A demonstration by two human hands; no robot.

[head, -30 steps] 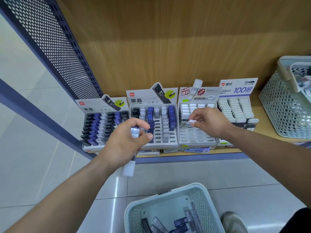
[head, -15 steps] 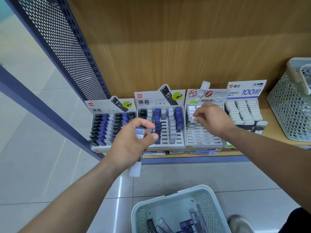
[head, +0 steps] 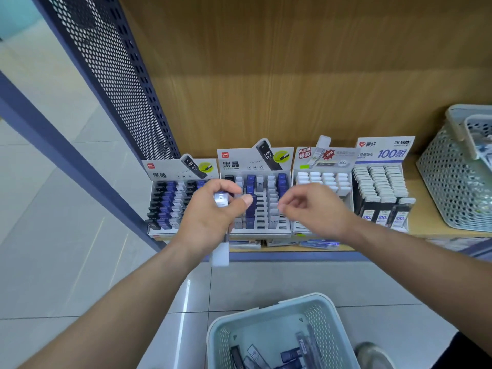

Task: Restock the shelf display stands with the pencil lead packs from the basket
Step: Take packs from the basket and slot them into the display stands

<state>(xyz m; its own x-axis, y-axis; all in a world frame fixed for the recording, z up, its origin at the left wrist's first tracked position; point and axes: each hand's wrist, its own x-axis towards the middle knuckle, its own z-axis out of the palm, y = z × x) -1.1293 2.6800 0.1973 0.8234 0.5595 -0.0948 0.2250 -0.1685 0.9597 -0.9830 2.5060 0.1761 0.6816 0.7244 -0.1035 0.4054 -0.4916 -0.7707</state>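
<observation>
Four cardboard display stands sit in a row on the wooden shelf: a black-and-blue stand (head: pixel 165 206), a second half-filled stand (head: pixel 266 227), a stand of white-capped packs (head: pixel 323 178) and a full "100" stand (head: pixel 380 187). My left hand (head: pixel 210 219) grips a small bundle of pencil lead packs (head: pixel 221 199) in front of the first two stands; a white end sticks out below the palm. My right hand (head: pixel 316 209) hovers before the second and third stands, fingers loosely curled, holding nothing. The pale green basket (head: pixel 255 312) on the floor below holds several packs (head: pixel 290 352).
A second perforated basket (head: pixel 450 182) stands on the shelf at the far right. A dark perforated metal panel (head: pixel 119 75) closes the shelf's left side. Loose packs (head: pixel 316 244) lie flat under the stands at the shelf's blue front edge. A shoe (head: pixel 372 352) is beside the floor basket.
My right hand put its white pack into the third stand, let go and moved left toward my left hand, empty. My left hand kept its bundle and stayed in place.
</observation>
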